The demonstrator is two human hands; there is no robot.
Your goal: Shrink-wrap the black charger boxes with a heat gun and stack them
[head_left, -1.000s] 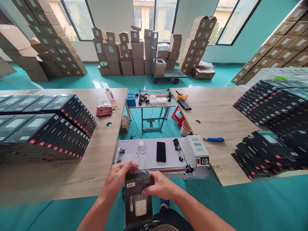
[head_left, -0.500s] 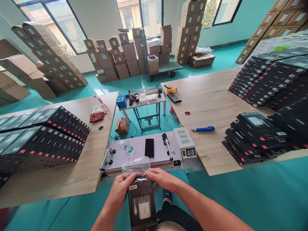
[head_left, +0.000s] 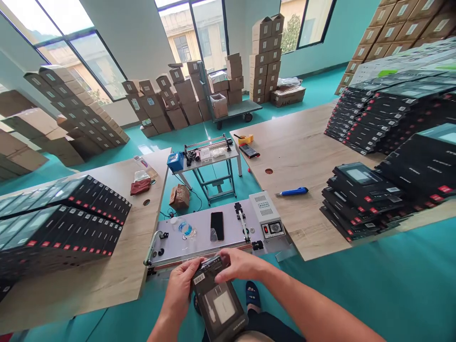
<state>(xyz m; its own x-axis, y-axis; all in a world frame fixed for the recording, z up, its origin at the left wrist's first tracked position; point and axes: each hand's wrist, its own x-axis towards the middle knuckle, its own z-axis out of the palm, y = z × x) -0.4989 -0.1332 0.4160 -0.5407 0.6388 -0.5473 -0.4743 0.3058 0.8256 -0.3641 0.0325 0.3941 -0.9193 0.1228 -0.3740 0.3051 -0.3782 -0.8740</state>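
Note:
A black retail box [head_left: 218, 304] is tilted in front of me, printed with a white charger and cable, and clear film appears to cover it. My left hand [head_left: 181, 284] grips its upper left edge, thumb near the barcode label. My right hand [head_left: 240, 266] is curled at the upper right corner, with its thumb and fingers closed around the box's top end; its fingertips are partly hidden. Just beyond lies an impulse sealer [head_left: 199, 254] with a pale bed. On that bed rest a black phone [head_left: 217, 226] and a clear bottle [head_left: 185, 229].
Black boxes are stacked on the left table [head_left: 142, 223] and the right table [head_left: 295, 223]. A blue box cutter [head_left: 292, 191] lies on the right one. The sealer's control unit [head_left: 266, 216] stands between them. Farther back are a small metal stand [head_left: 213, 173] and cartons [head_left: 185, 95].
The box has turned, its lower end swinging right. My right hand has moved from pinching the film at the top edge to the box's upper right corner. The loose film no longer sticks out forward.

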